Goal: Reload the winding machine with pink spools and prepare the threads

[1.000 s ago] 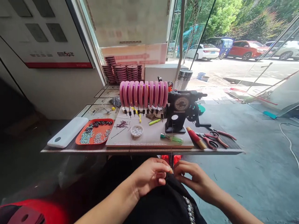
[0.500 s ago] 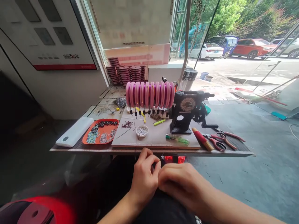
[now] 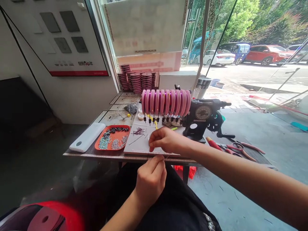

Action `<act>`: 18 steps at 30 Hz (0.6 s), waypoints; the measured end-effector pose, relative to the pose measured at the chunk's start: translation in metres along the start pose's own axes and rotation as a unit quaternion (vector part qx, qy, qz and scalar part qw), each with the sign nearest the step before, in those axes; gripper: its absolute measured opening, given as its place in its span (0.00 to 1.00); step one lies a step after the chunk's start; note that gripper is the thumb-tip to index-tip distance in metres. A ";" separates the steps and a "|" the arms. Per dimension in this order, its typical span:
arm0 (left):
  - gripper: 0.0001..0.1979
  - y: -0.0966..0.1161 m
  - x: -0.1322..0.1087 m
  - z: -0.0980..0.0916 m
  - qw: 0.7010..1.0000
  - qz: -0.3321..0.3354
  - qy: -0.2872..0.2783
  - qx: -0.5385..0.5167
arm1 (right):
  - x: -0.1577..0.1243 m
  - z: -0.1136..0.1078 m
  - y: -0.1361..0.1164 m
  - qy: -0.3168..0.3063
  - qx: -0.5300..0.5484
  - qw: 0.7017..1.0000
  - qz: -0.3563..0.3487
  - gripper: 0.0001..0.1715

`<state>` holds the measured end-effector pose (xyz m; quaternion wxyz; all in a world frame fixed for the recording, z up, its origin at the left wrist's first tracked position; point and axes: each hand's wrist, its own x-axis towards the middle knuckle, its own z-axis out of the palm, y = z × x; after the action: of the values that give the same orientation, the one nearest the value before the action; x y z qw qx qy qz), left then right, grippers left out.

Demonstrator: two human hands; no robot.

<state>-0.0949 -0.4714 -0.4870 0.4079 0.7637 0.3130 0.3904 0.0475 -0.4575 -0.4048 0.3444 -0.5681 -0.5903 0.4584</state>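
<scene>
My left hand (image 3: pixel 151 176) is closed in a pinch just below the table's front edge. A thin strand (image 3: pixel 167 157) shows at its fingertips. Above and in front of it, my right hand (image 3: pixel 165 141) reaches across the board, fingertips pressed together and pointing down. What they grip, if anything, is too small to make out. Behind those fingers a small white dish (image 3: pixel 149 136) is mostly covered. Short dark strips (image 3: pixel 139 131) lie left of it. Beyond stands a black hand-cranked winder (image 3: pixel 203 117) carrying a row of pink spools (image 3: pixel 166 102), with small black weights dangling beneath.
An orange tray (image 3: pixel 97 146) of small sorted parts sits left, beside a white power-bank-shaped block (image 3: pixel 88 137). Scissors (image 3: pixel 234 147), pliers (image 3: pixel 252 147) and a red-handled brush (image 3: pixel 213 143) lie right. Stacked dark-red spools (image 3: pixel 136 83) stand at the back.
My right hand has left my left hand and moved forward, up over the board by the white dish. My left hand stays low, still pinching. The camera view has shifted slightly.
</scene>
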 end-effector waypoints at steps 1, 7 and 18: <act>0.06 0.003 0.001 0.000 1.000 -0.006 -0.010 -0.006 | -0.006 -0.001 0.001 0.011 -0.017 1.000 -0.007 0.04; 0.05 0.013 0.010 0.005 0.962 -0.215 -0.064 -0.155 | -0.058 -0.001 0.024 0.026 -0.350 0.934 -0.067 0.12; 0.04 0.017 0.012 0.013 0.930 -0.282 -0.089 -0.217 | -0.065 0.000 0.048 0.019 -0.413 0.906 -0.094 0.07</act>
<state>-0.0755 -0.4750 -0.4729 0.6831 0.5684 0.3857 0.2480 0.0725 -0.5243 -0.4425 0.1319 -0.6103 -0.7704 0.1285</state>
